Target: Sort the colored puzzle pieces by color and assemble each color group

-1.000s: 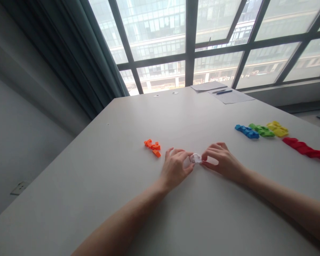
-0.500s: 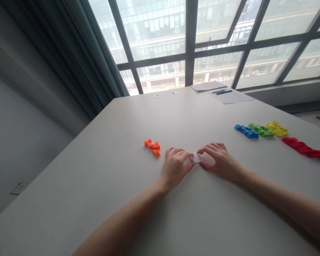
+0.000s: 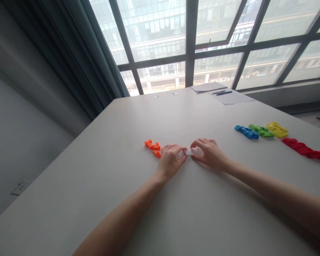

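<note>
Between my two hands is a small white block, low over the table; whether it touches the surface I cannot tell. My left hand pinches its left end between thumb and fingers. From the other side, my right hand grips its right end the same way. The fingertips cover part of the block, so its full shape is hidden. Just left of my left hand lie several small orange blocks, loosely grouped.
To the right lie a blue block piece, a green one, a yellow one and a long twisted red one. Papers with a dark pen rest at the white table's far edge, below the window.
Both hands have shifted left and slightly away from me with the white block between them. My left hand is now close beside the orange blocks.
</note>
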`<state>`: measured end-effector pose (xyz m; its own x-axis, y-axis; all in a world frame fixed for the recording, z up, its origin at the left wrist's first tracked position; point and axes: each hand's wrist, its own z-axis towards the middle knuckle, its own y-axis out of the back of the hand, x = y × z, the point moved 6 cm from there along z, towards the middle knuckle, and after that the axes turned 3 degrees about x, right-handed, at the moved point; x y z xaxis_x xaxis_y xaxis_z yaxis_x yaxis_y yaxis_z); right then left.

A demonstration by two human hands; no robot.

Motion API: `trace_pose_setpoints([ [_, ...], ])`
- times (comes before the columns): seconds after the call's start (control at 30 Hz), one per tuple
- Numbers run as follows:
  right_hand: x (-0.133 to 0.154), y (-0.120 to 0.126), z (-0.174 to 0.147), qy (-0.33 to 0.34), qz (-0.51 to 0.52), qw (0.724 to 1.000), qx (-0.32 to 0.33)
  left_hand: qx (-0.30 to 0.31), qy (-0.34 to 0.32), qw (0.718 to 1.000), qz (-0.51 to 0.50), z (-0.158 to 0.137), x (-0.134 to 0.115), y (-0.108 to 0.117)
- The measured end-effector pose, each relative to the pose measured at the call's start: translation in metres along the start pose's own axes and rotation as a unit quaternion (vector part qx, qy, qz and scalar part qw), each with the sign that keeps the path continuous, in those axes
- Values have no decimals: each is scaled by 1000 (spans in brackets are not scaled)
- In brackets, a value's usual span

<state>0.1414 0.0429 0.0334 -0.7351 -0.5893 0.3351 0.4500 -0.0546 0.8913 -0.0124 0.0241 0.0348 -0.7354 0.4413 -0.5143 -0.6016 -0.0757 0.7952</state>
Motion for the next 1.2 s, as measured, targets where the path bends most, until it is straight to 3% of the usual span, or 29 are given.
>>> trace_pose_setpoints([
  [0.43, -6, -8, 0, 5, 4, 999, -33, 24, 17, 1000, -7, -1, 5, -5],
  [0.7, -7, -7, 0, 6, 21, 999, -29, 97, -55, 986, 122, -8, 0, 4],
  [0.87, -8, -8, 0, 1, 33, 999, -26, 111, -78, 977, 165, -7, 7, 10],
  [1.0, -10, -8, -1, -5, 56, 998, -26, 82, -99, 980, 150, -6, 13, 12],
  [1.2, -2, 4, -3, 17, 68, 995, -72, -26, -114, 992, 46, -7, 13, 19],
])
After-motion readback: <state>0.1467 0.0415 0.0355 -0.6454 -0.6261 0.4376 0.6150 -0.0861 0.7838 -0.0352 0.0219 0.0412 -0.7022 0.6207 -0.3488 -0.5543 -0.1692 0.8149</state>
